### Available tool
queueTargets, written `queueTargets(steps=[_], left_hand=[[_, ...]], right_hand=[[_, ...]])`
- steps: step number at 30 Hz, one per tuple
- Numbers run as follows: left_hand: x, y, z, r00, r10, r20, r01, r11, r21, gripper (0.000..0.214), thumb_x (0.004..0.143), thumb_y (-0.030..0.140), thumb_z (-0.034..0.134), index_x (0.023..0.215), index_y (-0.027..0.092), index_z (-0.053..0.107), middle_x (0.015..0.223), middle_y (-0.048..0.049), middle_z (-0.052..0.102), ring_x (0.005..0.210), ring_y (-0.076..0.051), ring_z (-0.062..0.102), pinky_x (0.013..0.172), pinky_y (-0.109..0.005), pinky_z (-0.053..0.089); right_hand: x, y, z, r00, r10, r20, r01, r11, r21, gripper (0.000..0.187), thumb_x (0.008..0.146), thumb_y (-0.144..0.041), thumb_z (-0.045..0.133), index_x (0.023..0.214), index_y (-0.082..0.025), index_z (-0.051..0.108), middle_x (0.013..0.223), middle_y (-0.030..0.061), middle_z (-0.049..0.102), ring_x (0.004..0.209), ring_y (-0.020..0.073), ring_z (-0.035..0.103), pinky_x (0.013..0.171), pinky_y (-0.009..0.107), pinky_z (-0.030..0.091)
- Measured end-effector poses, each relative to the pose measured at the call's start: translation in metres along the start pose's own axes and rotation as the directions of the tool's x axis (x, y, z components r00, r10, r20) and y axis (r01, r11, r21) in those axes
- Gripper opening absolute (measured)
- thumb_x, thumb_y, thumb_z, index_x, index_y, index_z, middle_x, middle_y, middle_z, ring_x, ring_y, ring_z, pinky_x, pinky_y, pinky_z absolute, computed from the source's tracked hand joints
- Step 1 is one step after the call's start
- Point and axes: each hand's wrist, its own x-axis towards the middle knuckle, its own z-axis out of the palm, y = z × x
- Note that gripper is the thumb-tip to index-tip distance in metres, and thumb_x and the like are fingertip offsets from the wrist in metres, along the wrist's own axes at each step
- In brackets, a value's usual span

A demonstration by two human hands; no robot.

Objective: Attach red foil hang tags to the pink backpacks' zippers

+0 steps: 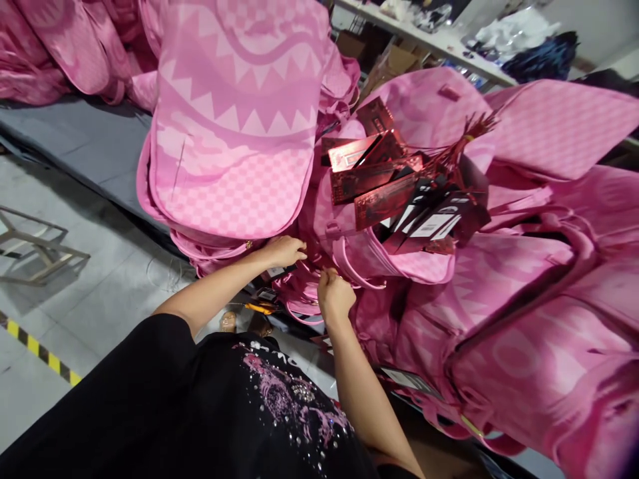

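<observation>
My left hand reaches under a large pink backpack with a shark-mouth and checker print, its fingers among the pink straps below it. Close by, my right hand is closed around a pink strap or loop at the bottom of the heap. Just above both hands lies a bundle of red and black hang tags with red strings, resting on another pink bag. What the left fingers grip is hidden by the bags.
More pink bags are heaped at the right and back left. A grey table surface shows at the left. Below it is a concrete floor with yellow-black tape and a metal frame. A cluttered white shelf runs behind.
</observation>
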Motion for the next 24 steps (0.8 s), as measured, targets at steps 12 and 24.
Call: queueTargets(steps=[12,24], left_hand=[[-0.024,-0.021,0.023,0.971,0.12,-0.205,-0.157,0.971,-0.178,0.017,0.088,0.01,0.053,0.098,0.016,0.064,0.096,-0.0024,0.071,0.091,-0.012,0.066,0.083,-0.024,0.049],[-0.032,-0.008,0.037,0.865,0.441,-0.24,-0.36,0.878,0.316,0.033,0.101,0.026,0.038,0.107,0.027,0.07,0.12,-0.0032,0.068,0.116,-0.019,0.049,0.106,-0.042,0.026]], right_hand=[[0.017,0.0,-0.008,0.833,-0.08,0.547,-0.413,0.568,0.712,0.033,0.066,-0.045,0.073,0.076,-0.02,0.054,0.05,-0.0105,0.036,0.039,0.0055,0.025,0.04,0.019,0.021],[0.019,-0.002,0.002,0.831,-0.092,0.548,-0.502,0.3,0.811,0.03,0.06,-0.021,0.083,0.078,-0.015,0.061,0.063,-0.0039,0.059,0.049,0.0063,0.049,0.046,0.016,0.04]])
